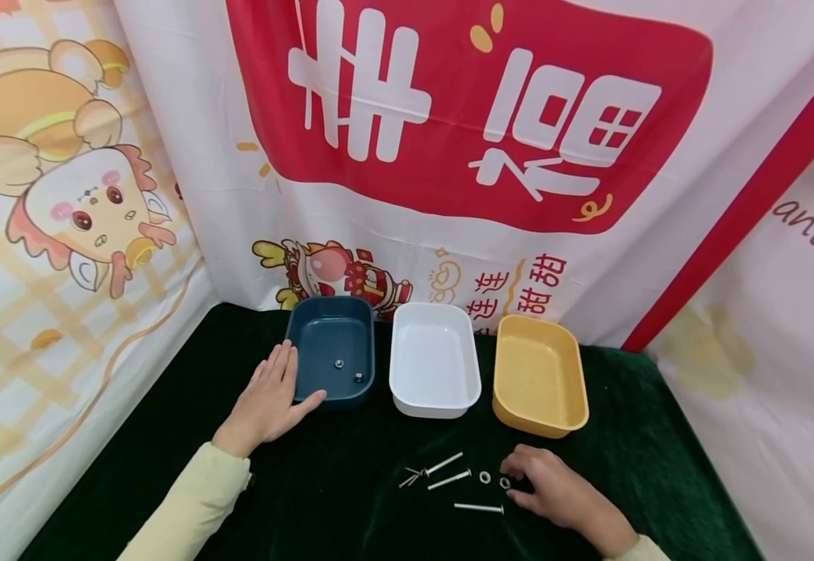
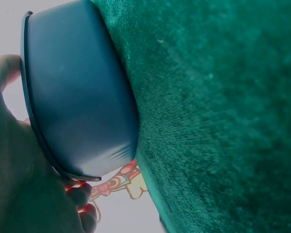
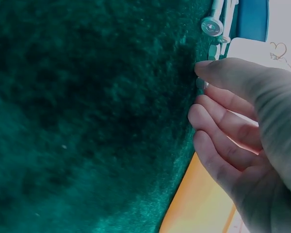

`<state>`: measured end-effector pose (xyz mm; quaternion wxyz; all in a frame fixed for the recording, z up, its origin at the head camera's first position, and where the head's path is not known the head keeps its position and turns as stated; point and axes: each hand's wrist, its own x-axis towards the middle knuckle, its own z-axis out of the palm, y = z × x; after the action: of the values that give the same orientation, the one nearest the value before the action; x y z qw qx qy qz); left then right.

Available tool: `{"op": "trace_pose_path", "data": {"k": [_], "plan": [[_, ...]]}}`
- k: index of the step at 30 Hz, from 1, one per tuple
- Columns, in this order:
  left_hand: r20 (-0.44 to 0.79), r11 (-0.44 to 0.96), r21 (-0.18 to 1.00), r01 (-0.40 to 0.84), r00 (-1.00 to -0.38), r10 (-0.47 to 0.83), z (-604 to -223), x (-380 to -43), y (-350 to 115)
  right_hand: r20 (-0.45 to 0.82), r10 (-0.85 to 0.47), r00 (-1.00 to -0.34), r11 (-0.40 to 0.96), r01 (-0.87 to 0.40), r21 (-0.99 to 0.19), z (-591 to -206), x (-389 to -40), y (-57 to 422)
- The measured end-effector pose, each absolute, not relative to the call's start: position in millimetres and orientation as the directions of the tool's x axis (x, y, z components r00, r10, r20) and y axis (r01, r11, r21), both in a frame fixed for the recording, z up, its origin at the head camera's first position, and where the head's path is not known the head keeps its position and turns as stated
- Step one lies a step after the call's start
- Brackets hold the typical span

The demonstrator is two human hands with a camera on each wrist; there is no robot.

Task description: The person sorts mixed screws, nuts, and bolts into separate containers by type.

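Head view, with twelve o'clock pointing away from me: the right hand (image 1: 554, 485) bends its thumb and forefinger around a metal nut (image 1: 505, 483) on the green velvet cloth (image 1: 350, 499); I cannot tell whether they pinch it yet. A second nut (image 1: 485, 477) lies just beside it at nine o'clock, and a long bolt (image 1: 477, 508) has its head near it at six. At ten, farther off, the left hand (image 1: 266, 403) rests open, fingers straight, along the nine o'clock rim of the navy bin (image 1: 325, 331), which holds two more nuts (image 1: 339, 364). I judge that a low, sideways pinch could skid the nut into its neighbour or roll the bolt. Pressing that rim too hard could tip the bin.
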<state>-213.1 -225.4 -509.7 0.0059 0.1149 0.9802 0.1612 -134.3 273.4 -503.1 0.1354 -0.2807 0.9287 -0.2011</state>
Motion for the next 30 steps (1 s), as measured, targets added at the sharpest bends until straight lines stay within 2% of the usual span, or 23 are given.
{"op": "trace_pose_path", "data": {"k": [15,30], "plan": [[0.013,0.921,0.325,0.217,-0.974,0.225,-509,-213,-224,-0.186,-0.617,-0.765,0.746,-0.492,-0.449,-498,-141,273],[0.001,0.919,0.332,0.213,-0.974,0.225,-507,-212,-223,-0.215,-0.567,-0.795,0.779,-0.433,-0.452,-498,-147,270]]}}
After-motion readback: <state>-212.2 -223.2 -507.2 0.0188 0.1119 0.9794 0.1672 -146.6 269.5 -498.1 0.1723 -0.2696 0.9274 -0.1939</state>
